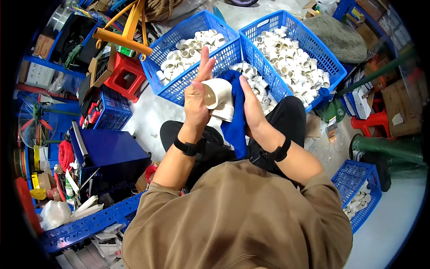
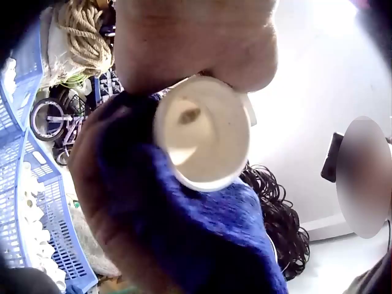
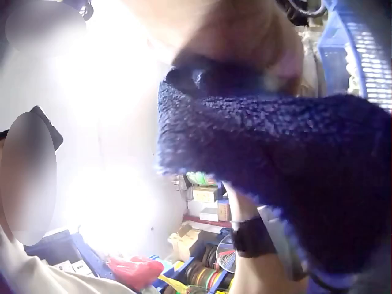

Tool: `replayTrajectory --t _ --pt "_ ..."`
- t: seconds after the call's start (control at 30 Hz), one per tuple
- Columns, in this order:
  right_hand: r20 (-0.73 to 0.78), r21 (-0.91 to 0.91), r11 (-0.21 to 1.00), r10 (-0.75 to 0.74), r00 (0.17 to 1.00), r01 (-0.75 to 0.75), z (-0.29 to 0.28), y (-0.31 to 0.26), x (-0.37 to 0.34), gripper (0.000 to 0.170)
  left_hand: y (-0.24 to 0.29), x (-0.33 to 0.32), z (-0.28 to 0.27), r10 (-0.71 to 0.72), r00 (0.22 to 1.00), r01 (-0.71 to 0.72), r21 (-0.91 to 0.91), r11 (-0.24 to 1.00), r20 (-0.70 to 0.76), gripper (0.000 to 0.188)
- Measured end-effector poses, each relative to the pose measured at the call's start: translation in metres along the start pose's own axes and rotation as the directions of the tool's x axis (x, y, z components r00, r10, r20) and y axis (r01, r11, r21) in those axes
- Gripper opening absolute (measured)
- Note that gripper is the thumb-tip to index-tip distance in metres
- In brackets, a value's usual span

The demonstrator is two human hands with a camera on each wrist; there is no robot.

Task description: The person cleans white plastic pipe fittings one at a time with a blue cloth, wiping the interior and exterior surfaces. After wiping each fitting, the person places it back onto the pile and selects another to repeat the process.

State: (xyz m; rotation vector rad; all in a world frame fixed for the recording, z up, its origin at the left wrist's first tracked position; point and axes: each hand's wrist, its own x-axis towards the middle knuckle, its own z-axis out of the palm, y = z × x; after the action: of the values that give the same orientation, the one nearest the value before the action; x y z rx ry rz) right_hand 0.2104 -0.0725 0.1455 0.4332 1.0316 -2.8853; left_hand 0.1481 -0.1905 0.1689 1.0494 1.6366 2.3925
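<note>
A white elbow pipe fitting (image 1: pixel 219 98) is between the two hands above the lap, its round mouth facing the left hand. The left hand (image 1: pixel 195 105) presses its palm side against the fitting, with fingers pointing up and straight. On the other side, the right hand (image 1: pixel 254 112) holds a blue cloth (image 1: pixel 235 116) against the fitting; the cloth hangs down toward the lap and hides most of those fingers. In the left wrist view, a dark spot shows inside the mouth of the fitting (image 2: pixel 205 135). Fuzzy blue cloth (image 3: pixel 263 141) fills much of the right wrist view.
Two blue crates (image 1: pixel 197 67) (image 1: pixel 291 58) of white fittings stand ahead, with more fittings (image 1: pixel 255 83) between them. Another blue crate (image 1: pixel 358 188) sits at the right. A red stool (image 1: pixel 125 76), dark blue cabinet (image 1: pixel 112 148) and loaded shelves are at the left.
</note>
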Motion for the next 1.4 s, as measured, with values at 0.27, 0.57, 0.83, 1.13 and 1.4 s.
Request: replayTrajectory --t 0.27,0.57,0.83,1.13,1.4 --pt "0.080 -0.311 0.948 -0.050 0.995 0.073 -0.016 -0.002 -0.009 0.065 -0.032 -0.011 -0.012 -0.196 0.980 0.154 -0.458 0.876 -0.044 0.055" --pt "0.092 -0.398 0.888 0.289 0.953 -0.231 -0.036 0.002 -0.023 0.058 -0.118 -0.013 -0.080 -0.811 0.348 0.466 -0.664 0.584 -0.470 0.065" --pt "0.001 -0.207 0.949 0.243 0.970 -0.238 -0.059 -0.018 -0.010 0.051 -0.192 -0.003 -0.265 -0.621 0.338 0.302 -0.544 0.783 -0.707 0.047" --pt "-0.019 -0.145 0.978 0.148 0.989 -0.149 -0.046 -0.036 0.003 0.053 -0.141 0.034 -0.319 -0.642 0.387 0.542 -0.400 0.739 -0.661 0.092" --pt "-0.065 -0.118 0.985 0.115 0.991 -0.122 -0.046 -0.039 0.025 0.056 -0.214 -0.043 -0.270 -0.799 0.094 0.839 -0.385 0.385 -0.594 0.049"
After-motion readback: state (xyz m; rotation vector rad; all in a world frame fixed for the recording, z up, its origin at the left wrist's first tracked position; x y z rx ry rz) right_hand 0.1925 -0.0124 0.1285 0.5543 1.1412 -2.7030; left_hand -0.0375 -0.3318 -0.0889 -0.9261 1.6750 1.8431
